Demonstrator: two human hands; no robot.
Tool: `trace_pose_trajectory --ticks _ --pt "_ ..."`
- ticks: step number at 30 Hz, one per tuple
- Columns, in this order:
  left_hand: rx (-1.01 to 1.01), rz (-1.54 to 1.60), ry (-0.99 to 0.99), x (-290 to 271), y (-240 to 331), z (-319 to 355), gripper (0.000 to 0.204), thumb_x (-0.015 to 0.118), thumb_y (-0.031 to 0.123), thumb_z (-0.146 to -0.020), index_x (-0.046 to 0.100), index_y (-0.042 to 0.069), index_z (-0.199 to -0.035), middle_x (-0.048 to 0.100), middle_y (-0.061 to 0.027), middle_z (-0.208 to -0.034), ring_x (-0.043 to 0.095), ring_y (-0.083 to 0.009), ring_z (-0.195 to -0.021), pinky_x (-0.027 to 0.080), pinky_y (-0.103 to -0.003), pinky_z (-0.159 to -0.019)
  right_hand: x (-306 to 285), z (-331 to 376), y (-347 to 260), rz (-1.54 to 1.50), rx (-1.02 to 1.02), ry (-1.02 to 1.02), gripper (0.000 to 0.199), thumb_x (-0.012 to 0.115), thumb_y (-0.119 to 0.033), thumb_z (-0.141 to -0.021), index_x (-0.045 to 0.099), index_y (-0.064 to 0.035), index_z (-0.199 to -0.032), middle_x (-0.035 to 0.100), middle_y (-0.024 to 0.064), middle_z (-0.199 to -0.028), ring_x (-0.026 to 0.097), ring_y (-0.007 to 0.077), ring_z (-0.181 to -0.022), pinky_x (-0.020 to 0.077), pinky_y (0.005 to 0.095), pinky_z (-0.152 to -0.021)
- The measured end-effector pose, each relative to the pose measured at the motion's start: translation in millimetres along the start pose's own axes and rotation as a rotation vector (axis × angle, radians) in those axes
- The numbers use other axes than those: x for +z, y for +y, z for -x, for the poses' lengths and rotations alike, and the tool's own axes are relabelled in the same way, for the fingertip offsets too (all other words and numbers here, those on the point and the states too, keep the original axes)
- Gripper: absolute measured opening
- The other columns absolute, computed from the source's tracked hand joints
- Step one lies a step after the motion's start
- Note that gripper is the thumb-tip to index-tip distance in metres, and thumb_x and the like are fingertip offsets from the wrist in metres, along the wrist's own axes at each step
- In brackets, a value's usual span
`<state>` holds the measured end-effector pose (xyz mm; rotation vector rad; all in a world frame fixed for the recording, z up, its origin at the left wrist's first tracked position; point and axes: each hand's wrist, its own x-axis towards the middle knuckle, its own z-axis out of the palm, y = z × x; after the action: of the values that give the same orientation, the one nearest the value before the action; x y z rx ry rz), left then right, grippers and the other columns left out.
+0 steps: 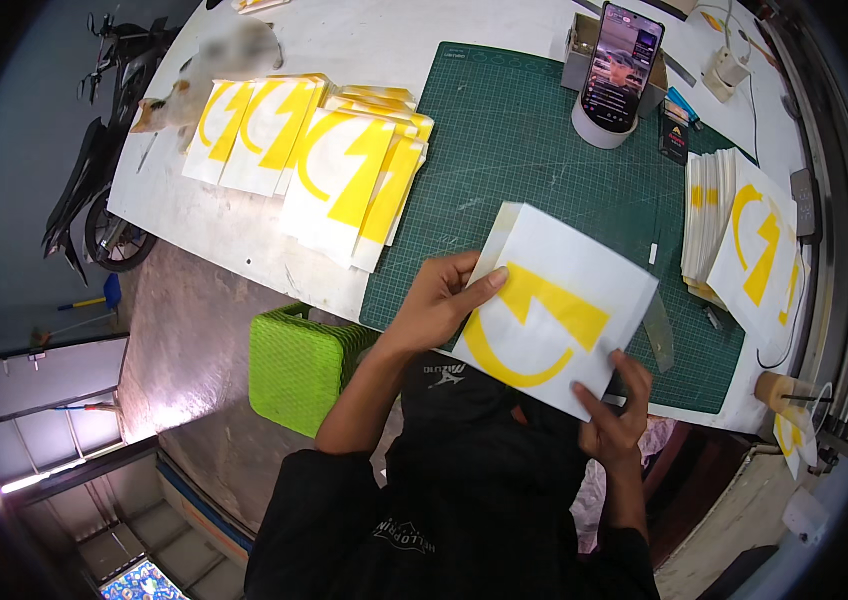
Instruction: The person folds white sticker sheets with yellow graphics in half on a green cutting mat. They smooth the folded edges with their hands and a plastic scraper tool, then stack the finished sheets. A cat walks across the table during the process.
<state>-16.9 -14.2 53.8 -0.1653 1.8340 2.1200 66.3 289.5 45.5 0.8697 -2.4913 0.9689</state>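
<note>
A flat paper bag [569, 255] has a smooth, matt white surface with even yellow print. Under it, the green cutting mat [514, 130] looks like matt plastic. The smartphone [620, 80] has a glossy, glass-like screen; the lime-green plastic basket [292, 372], a woven texture; the black shirt [319, 515], dull cloth.

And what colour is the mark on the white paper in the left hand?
The mark is yellow, best seen in the head view.

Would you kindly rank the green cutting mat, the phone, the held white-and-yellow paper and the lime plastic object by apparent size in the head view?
1. Green cutting mat
2. Held white-and-yellow paper
3. Lime plastic object
4. Phone
</note>
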Motion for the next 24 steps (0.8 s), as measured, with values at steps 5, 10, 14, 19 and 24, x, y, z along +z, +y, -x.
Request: trace_pose_trajectory --ticks 5,10,14,19,24 --pt "0.009 0.098 0.006 10 -16 24 0.032 0.058 0.023 -0.111 0.073 -0.003 -0.100 0.068 0.0023 -0.083 0.055 -0.0008 -0.077 0.045 -0.023 -0.067 20 11 17 -1.004 0.757 0.417 0.070 0.066 -0.003 -0.092 0.036 0.0055 -0.155 0.054 0.0262 -0.147 0.062 0.0347 -0.128 0.0561 0.0435 -0.100" --pt "0.054 0.321 -0.039 23 -9 45 0.032 0.050 0.020 -0.114 0.070 -0.005 -0.113 0.072 -0.0024 -0.097 0.061 -0.0037 -0.087 0.049 -0.023 -0.077 23 -19 7 -1.100 1.021 0.225 0.051 0.071 0.004 -0.093 0.051 0.0052 -0.140 0.066 0.0192 -0.128 0.069 0.0216 -0.110 0.0554 0.0328 -0.096" --pt "0.072 0.468 -0.081 19 -8 49 0.033 0.049 0.020 -0.114 0.069 -0.005 -0.119 0.073 -0.0033 -0.098 0.062 -0.0043 -0.086 0.051 -0.024 -0.077 22 -9 13 -1.369 0.972 0.233 0.040 0.072 0.008 -0.091 0.057 0.0024 -0.128 0.071 0.0133 -0.115 0.068 0.0160 -0.106 0.0532 0.0301 -0.096" --pt "0.109 0.205 0.052 13 -15 49 0.032 0.051 0.020 -0.114 0.071 -0.005 -0.111 0.071 -0.0014 -0.094 0.059 -0.0032 -0.084 0.048 -0.022 -0.075 3 -23 1 -1.427 1.049 0.299 0.035 0.072 0.009 -0.091 0.059 0.0026 -0.123 0.073 0.0142 -0.115 0.069 0.0163 -0.104 0.0536 0.0316 -0.097" --pt "0.172 -0.007 0.121 23 -15 45 0.030 0.055 0.020 -0.112 0.072 -0.005 -0.109 0.070 0.0004 -0.090 0.056 -0.0017 -0.081 0.046 -0.021 -0.071 -5 -12 13 -1.185 0.982 0.337 0.022 0.074 0.006 -0.092 0.065 0.0036 -0.112 0.075 0.0136 -0.109 0.071 0.0142 -0.094 0.0549 0.0293 -0.090"
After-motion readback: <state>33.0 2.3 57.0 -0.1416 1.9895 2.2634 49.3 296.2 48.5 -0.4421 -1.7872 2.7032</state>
